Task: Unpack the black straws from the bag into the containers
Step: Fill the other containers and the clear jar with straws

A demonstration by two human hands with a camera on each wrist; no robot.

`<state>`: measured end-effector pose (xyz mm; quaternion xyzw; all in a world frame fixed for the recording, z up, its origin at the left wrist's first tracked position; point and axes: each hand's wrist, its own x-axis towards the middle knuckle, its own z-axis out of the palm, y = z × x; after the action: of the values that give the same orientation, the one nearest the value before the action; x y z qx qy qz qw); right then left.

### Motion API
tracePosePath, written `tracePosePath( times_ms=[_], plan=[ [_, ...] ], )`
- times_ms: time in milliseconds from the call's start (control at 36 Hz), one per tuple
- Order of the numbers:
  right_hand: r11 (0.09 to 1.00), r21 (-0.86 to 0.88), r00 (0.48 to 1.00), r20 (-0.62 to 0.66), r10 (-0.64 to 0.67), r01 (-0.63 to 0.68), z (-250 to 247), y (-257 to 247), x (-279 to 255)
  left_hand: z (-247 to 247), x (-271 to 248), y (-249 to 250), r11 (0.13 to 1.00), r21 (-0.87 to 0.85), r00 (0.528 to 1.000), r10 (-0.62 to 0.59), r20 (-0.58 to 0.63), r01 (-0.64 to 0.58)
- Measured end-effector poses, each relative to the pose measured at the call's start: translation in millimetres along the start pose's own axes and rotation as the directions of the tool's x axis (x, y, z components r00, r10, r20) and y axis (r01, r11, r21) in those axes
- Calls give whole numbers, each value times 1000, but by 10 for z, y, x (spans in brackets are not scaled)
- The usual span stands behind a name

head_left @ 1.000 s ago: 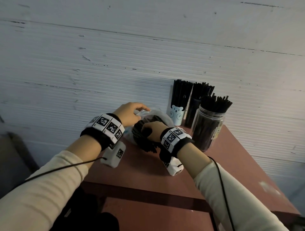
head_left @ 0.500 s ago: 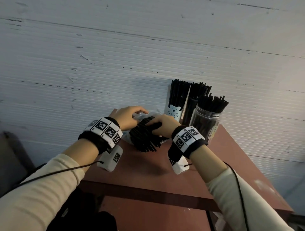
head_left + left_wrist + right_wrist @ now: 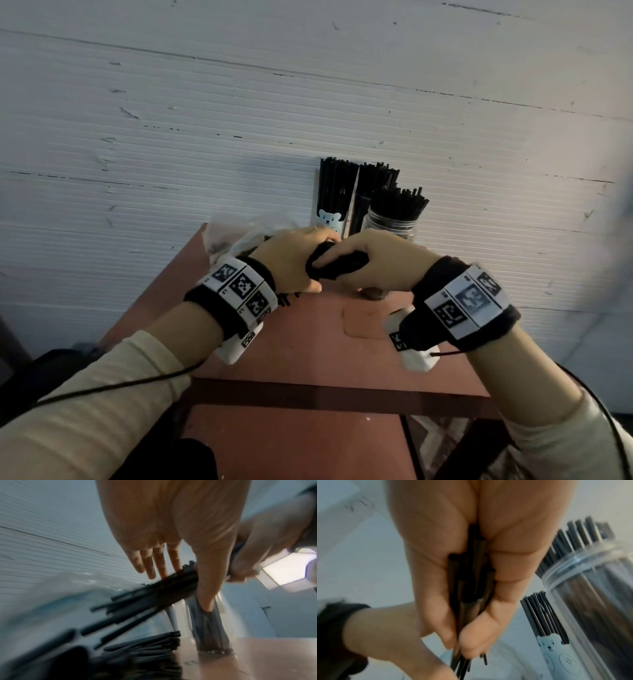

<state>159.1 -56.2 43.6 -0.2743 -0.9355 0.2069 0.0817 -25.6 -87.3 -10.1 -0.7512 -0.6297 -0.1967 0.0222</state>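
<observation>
A bundle of black straws (image 3: 337,266) is held between both hands above the red table (image 3: 308,342). My right hand (image 3: 371,262) grips it, fingers and thumb wrapped round the straws (image 3: 471,577). My left hand (image 3: 291,263) holds the bundle's other end (image 3: 154,592) between its thumb and straight fingers (image 3: 159,563). The clear plastic bag (image 3: 233,236) lies behind the left wrist with more straws (image 3: 145,645) inside. Behind the hands stand three containers full of straws: a bear cup (image 3: 329,219), a dark holder (image 3: 361,205) and a clear jar (image 3: 394,219).
A white ribbed wall (image 3: 308,102) rises right behind the table. The table's front edge (image 3: 325,394) runs below the wrists, with a lower red shelf (image 3: 291,445) under it. Bare tabletop lies between wrists and front edge. Cables trail from both wrist cameras.
My right hand has pulled the bundle out of the bag and carried it right, toward the containers. The left hand has left the bag and taken hold of the bundle too.
</observation>
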Motion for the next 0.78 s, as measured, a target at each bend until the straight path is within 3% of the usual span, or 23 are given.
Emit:
tracePosePath(
  times_ms=[139, 278, 444, 500, 583, 639, 778],
  plan=[
    [1000, -6, 994, -103, -20, 19, -159, 94, -255, 117, 132, 186, 999, -44, 999, -23, -42, 21],
    [993, 58, 950, -302, -79, 101, -387, 153, -414, 196, 221, 345, 901, -413, 983, -172, -66, 130],
    [974, 77, 807, -576, -132, 214, -356, 140, -270, 372, 342, 463, 689, -712, 976, -215, -24, 134],
    [979, 4, 796, -583, -164, 205, -306, 169, -162, 431, 369, 484, 640, -751, 975, -220, 25, 164],
    [979, -128, 839, -507, -200, 156, -191, 237, -5, 531, 398, 454, 591, -753, 956, -223, 190, 288],
    [981, -127, 851, -490, -190, 146, -123, 271, 64, 582, 428, 397, 562, -753, 938, -254, 237, 342],
    [965, -127, 800, -541, -260, 228, -96, 253, 146, 582, 466, 305, 554, -733, 917, -296, 269, 394]
  ],
)
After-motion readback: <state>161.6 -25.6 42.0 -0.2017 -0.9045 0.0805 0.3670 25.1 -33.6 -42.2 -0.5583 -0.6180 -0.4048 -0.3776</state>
